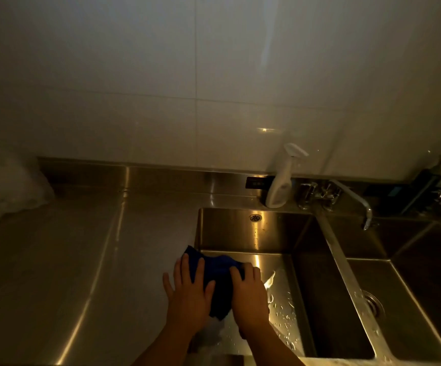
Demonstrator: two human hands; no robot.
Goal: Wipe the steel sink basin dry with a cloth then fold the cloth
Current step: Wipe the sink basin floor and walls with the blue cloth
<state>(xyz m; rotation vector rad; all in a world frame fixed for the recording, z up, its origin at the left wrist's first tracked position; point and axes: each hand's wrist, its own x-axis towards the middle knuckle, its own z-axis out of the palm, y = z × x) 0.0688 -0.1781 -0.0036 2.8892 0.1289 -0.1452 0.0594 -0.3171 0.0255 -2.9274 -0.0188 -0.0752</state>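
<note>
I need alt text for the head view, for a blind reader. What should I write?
In a dim kitchen, two hands press a dark blue cloth against the left edge of a steel sink, the left hand flat, the right hand curled over it. Water drops lie on the basin floor beside them; a spray bottle and faucet stand behind.

Cloth (pixel 220 281) at sink (pixel 253 233) — left edge

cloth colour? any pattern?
Dark blue, with no pattern visible in the dim light. The cloth shows in the head view, the only one.

Steel counter (pixel 55 260) with spray bottle (pixel 280 186).
</note>
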